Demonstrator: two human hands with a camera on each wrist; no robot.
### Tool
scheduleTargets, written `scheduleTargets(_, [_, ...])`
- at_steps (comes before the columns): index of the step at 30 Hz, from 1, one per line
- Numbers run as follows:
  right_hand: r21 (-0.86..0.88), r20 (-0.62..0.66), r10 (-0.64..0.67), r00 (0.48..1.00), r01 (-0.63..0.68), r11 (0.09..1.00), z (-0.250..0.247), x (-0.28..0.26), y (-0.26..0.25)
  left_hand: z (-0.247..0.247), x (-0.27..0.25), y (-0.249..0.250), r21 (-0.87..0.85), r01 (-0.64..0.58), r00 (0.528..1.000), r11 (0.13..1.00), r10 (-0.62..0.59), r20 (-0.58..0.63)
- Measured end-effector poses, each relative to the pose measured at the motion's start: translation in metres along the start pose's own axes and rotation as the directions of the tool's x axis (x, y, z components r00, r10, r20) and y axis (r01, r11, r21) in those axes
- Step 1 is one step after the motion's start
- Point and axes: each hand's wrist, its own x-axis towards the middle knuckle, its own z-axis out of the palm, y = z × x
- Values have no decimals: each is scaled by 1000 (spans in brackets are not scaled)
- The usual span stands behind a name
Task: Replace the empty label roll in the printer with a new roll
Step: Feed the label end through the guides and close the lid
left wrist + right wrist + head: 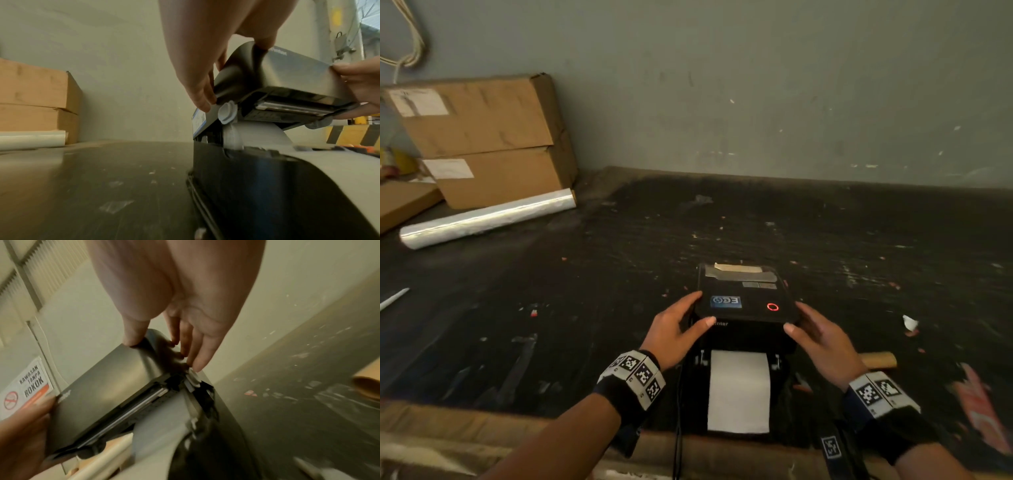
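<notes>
A black label printer stands at the table's near edge, a red ring lit on its lid. The lid is partly raised over the body. My left hand grips the lid's left corner, thumb on the front edge and fingers along the side. My right hand grips the right corner the same way. A white label strip runs out of the front toward me. The left wrist view shows a white label roll under the raised lid. A brown cardboard core lies just right of the printer.
Two stacked cardboard boxes and a roll of clear film sit at the far left against the wall. A red wrapper lies at the near right. A black cable hangs over the table's front edge. Scraps litter the dark tabletop.
</notes>
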Motion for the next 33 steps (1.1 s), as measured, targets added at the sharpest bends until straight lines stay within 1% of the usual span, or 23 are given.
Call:
scheduleTargets(3, [13, 70, 51, 996, -52, 999, 7, -12, 14, 7, -13, -4, 31, 41, 998, 999, -42, 49])
scheduleTargets(6, [-1, 104, 69, 992, -70, 998, 10, -14, 19, 10, -18, 0, -37, 131, 987, 991, -126, 99])
scheduleTargets(8, [-43, 119, 75, 990, -70, 997, 11, -11, 18, 14, -17, 5, -67, 162, 983, 985, -155, 101])
scheduleTargets(10, [-69, 125, 94, 988, -86, 994, 14, -5, 13, 17, -13, 9, -59, 169, 982, 984, -162, 101])
scheduleTargets(13, [-8, 174, 114, 978, -114, 993, 19, 0, 11, 25, -10, 5, -103, 195, 977, 975, -184, 109])
scheduleTargets(16, [93, 240, 174, 955, -201, 975, 23, -1, 16, 32, -14, -2, -190, 247, 966, 950, -226, 123])
scheduleTargets(20, [150, 231, 226, 946, -265, 953, 29, -3, 21, 38, -15, -5, -278, 291, 956, 915, -271, 110])
scheduleTargets(25, [196, 193, 249, 949, -286, 938, 35, -3, 26, 40, -16, -4, -328, 301, 954, 895, -282, 106])
scheduleTargets(33, [225, 181, 273, 945, -310, 924, 40, -4, 26, 41, -17, -3, -354, 340, 941, 871, -319, 118])
